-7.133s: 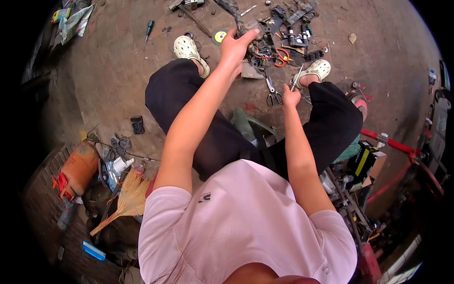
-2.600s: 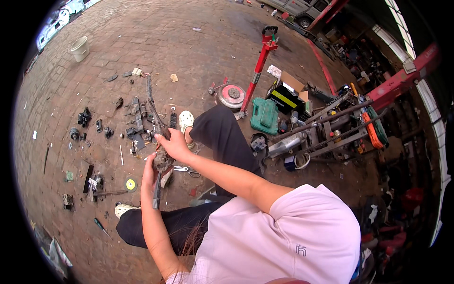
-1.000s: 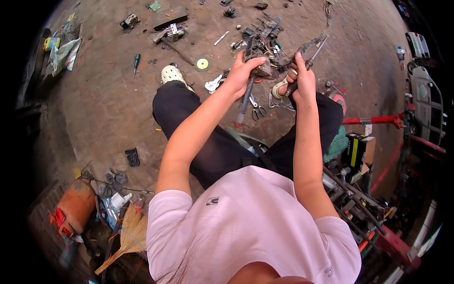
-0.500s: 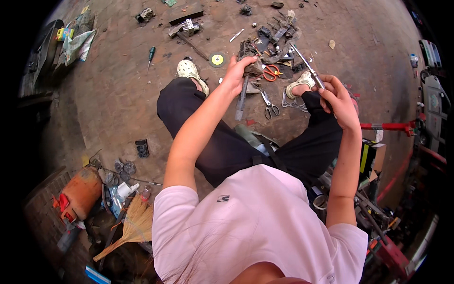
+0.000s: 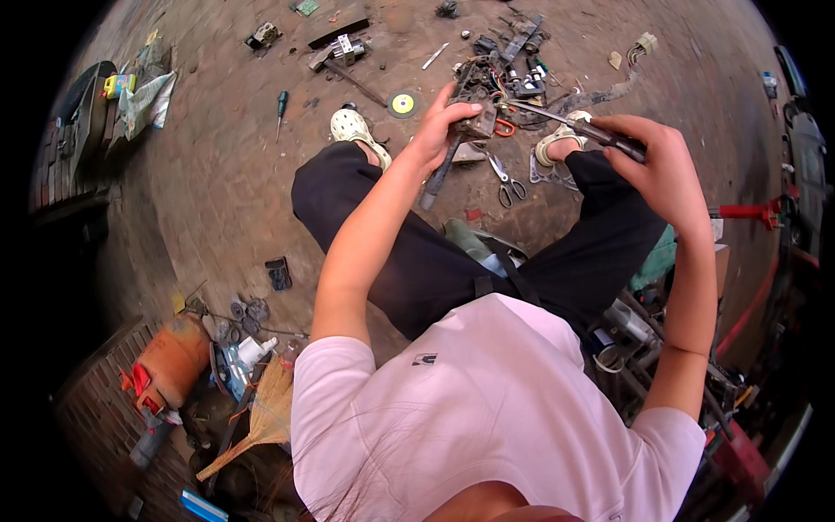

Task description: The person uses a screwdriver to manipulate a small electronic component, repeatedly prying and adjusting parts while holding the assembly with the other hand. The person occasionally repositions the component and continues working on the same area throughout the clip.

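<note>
My left hand is closed round a dirty, greasy block-shaped part with wires and a dark tube hanging from it. My right hand grips the dark handle of a screwdriver. Its metal shaft points left, and the tip lies at or close to the block's right side; whether it touches I cannot tell. Beyond the block spreads a tangle of wires and connectors. A wrapped cable runs from it to the far right. Orange-handled scissors are partly hidden behind the block.
Black-handled scissors lie between my feet. A yellow-centred disc, a hammer and another screwdriver rest on the brick floor. At lower left are a straw broom and an orange tank; a red bar is at right.
My right hand has swung the screwdriver from pointing up and away to pointing left at the block. The wrapped cable now stretches out to the far right. The view has shifted slightly.
</note>
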The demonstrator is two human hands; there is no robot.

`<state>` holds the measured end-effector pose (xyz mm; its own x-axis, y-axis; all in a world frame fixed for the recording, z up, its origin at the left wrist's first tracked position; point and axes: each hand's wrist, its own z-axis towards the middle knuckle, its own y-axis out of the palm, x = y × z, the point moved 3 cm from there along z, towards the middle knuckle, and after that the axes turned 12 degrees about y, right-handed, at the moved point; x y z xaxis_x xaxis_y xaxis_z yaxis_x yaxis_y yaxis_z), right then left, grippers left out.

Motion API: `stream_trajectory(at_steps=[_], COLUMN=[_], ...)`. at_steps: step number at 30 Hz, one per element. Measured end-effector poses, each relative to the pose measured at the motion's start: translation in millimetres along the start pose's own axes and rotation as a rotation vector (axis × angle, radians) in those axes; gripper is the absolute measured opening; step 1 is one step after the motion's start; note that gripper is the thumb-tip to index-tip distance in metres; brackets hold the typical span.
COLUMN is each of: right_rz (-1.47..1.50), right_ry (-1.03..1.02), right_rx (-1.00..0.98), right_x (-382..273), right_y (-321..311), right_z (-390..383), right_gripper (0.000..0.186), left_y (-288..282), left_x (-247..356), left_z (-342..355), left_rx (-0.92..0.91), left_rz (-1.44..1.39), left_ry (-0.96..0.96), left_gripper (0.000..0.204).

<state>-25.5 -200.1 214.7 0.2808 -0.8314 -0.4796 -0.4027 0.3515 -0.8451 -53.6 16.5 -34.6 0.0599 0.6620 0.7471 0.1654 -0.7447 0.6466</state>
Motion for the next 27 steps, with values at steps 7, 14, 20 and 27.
stream_trajectory(at_steps=[7, 14, 20, 27], right_rz=[-0.02, -0.004, 0.024, -0.012], right_ry=[0.017, 0.004, 0.007, -0.097], right_rx=[-0.02, -0.054, -0.079, -0.072], right_x=[3, 9, 14, 14], right_y=[1, 8, 11, 8], right_z=[6, 13, 18, 16], right_gripper=[0.03, 0.03, 0.031, 0.033], left_y=[2, 17, 6, 12], left_x=[1, 25, 16, 24], left_z=[1, -12, -7, -11], left_rx=[-0.061, -0.101, -0.06, -0.058], left_rz=[-0.01, -0.047, -0.064, -0.07], left_ry=[0.044, 0.036, 0.081, 0.083], left_gripper=[0.066, 0.069, 0.076, 0.069])
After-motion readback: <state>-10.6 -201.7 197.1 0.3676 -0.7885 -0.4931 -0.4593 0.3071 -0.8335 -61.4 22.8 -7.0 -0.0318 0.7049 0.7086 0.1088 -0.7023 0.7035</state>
